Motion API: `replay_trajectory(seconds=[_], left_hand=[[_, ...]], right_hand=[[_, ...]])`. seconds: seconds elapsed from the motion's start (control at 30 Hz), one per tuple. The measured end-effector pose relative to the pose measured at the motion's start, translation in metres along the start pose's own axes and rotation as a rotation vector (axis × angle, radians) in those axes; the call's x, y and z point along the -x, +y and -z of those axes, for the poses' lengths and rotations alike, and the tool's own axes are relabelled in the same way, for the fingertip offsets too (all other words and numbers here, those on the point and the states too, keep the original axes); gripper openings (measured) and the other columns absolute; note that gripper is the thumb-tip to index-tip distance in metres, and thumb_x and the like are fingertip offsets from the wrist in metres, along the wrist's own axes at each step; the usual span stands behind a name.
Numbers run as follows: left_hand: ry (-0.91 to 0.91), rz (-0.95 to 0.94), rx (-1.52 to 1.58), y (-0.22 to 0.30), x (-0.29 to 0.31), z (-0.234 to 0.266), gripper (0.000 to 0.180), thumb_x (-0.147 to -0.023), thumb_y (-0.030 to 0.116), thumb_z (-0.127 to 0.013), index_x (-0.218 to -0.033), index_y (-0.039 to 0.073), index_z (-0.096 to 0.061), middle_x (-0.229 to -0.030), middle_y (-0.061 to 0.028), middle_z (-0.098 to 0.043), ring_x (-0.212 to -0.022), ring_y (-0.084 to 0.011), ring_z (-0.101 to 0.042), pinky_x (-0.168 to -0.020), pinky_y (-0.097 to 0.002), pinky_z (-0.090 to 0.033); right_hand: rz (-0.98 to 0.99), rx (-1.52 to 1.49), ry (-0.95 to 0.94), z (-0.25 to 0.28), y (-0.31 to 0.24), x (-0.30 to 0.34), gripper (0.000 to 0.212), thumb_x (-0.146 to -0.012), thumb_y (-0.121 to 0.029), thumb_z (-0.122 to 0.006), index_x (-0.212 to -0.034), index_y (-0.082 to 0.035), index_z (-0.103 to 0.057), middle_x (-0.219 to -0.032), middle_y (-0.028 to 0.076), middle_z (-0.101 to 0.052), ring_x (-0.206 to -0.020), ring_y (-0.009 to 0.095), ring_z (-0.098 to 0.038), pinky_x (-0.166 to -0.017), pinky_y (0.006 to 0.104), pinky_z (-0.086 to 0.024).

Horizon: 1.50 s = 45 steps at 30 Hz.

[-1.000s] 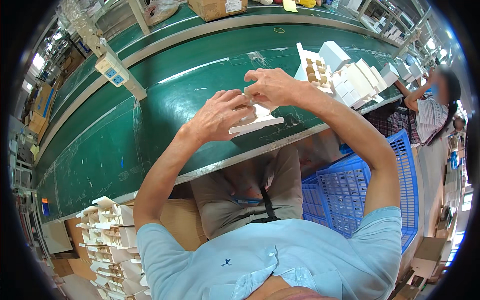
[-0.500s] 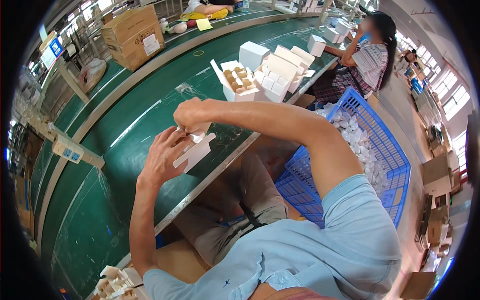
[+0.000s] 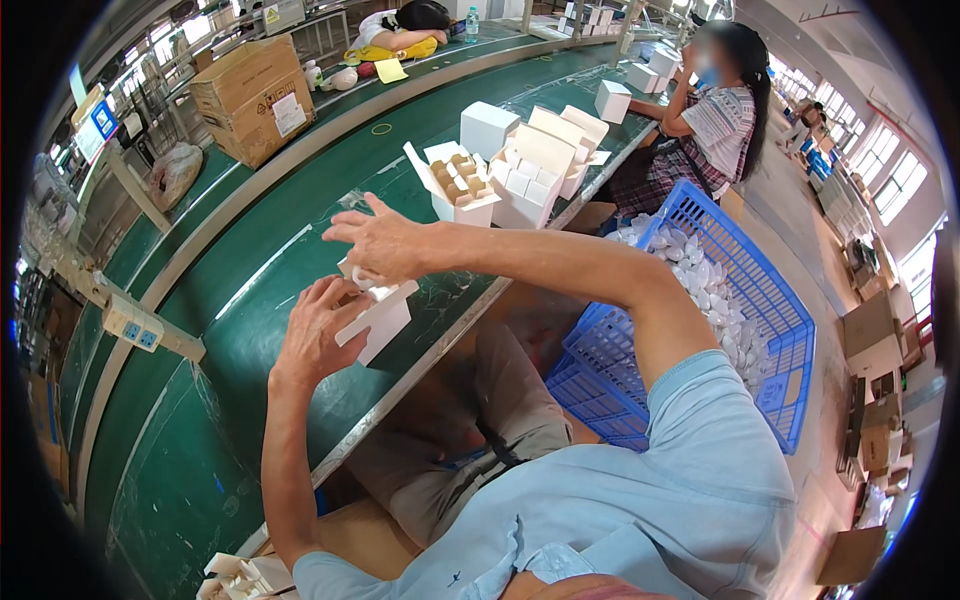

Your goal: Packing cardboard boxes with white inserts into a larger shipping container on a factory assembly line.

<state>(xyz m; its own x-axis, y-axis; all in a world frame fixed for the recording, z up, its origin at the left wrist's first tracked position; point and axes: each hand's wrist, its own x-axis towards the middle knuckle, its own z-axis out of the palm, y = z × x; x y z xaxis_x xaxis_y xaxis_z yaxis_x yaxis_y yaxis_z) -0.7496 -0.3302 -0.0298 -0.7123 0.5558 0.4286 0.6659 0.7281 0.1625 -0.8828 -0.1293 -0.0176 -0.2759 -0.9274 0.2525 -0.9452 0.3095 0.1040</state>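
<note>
On the green work surface [image 3: 240, 350] a small white carton [image 3: 388, 328] stands with its top flap raised. My left hand [image 3: 322, 325] is closed round its left side, fingertips at the top edge. Just above the carton's mouth is my right hand [image 3: 385, 243], its fingers spread and pointing left. White contents show at the opening, partly covered by my hands, and I cannot make out what they are. Farther right stand an open white box with brown dividers [image 3: 462, 185], another open box packed with small white cartons [image 3: 527, 187], and a closed white box [image 3: 488, 128].
At my right, a blue plastic crate [image 3: 795, 340] holds many white bulb-like pieces [image 3: 700, 285]. A co-worker [image 3: 715, 120] sits farther along the bench. A brown cardboard box [image 3: 245, 100] stands beyond the rail; a socket post [image 3: 140, 325] rises at left. White cartons [image 3: 245, 578] lie at lower left.
My right hand has gone from bent, closed fingers at the carton to spread fingers over it. My left hand still holds the carton. The whole view has shifted slightly.
</note>
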Motion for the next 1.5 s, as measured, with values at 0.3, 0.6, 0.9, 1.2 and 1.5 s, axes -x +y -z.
replay_trajectory(seconds=[0.3, 0.6, 0.9, 1.2, 1.5], left_hand=[[-0.005, 0.029, -0.175, -0.008, 0.018, -0.001, 0.058, -0.072, 0.018, -0.089, -0.127, 0.020, -0.072, -0.138, -0.0035, -0.065, -0.145, -0.0335, -0.050, -0.124, -0.0657, -0.025], [0.420, 0.330, -0.040, -0.003, 0.086, -0.023, 0.127, -0.062, 0.036, -0.100, -0.167, 0.009, -0.033, -0.170, -0.0184, -0.038, -0.161, -0.0379, -0.031, -0.130, -0.0612, -0.014], [0.487, 0.638, 0.812, -0.004, 0.071, -0.087, 0.099, -0.068, 0.023, -0.101, -0.149, 0.002, -0.047, -0.139, -0.0143, -0.060, -0.132, -0.0241, -0.059, -0.114, -0.0404, -0.048], [0.837, 0.759, 0.532, 0.086, 0.154, -0.036, 0.099, -0.066, 0.025, -0.101, -0.144, 0.005, -0.044, -0.132, -0.0184, -0.058, -0.125, -0.0346, -0.060, -0.107, -0.0437, -0.050], [1.262, 0.922, 0.104, 0.197, 0.299, 0.012, 0.088, -0.072, 0.015, -0.097, -0.144, 0.003, -0.049, -0.142, -0.0140, -0.049, -0.133, -0.0292, -0.055, -0.112, -0.0414, -0.048]], right_hand=[[-0.186, -0.169, 0.412, 0.115, 0.032, 0.115, 0.021, -0.093, -0.013, -0.077, -0.110, -0.002, -0.079, -0.145, 0.017, -0.064, -0.136, 0.034, -0.060, -0.113, 0.0449, -0.047], [-1.023, 0.299, 0.111, 0.210, 0.035, 0.479, 0.028, -0.091, -0.008, -0.074, -0.116, 0.005, -0.074, -0.137, 0.024, -0.067, -0.130, 0.044, -0.061, -0.113, 0.0468, -0.046], [-0.674, -0.045, 0.052, 0.104, -0.023, 0.342, 0.048, -0.091, -0.007, -0.075, -0.137, 0.001, -0.065, -0.143, 0.024, -0.064, -0.137, 0.043, -0.058, -0.119, 0.0469, -0.042], [-0.314, -0.928, -0.055, -0.035, -0.124, 0.134, 0.042, -0.098, 0.000, -0.070, -0.139, 0.003, -0.065, -0.140, 0.016, -0.067, -0.128, 0.027, -0.067, -0.109, 0.0389, -0.053], [0.221, -1.226, -0.013, -0.047, -0.259, 0.012, 0.036, -0.090, -0.004, -0.081, -0.122, 0.003, -0.069, -0.130, 0.019, -0.068, -0.106, 0.029, -0.072, -0.092, 0.0369, -0.061]])
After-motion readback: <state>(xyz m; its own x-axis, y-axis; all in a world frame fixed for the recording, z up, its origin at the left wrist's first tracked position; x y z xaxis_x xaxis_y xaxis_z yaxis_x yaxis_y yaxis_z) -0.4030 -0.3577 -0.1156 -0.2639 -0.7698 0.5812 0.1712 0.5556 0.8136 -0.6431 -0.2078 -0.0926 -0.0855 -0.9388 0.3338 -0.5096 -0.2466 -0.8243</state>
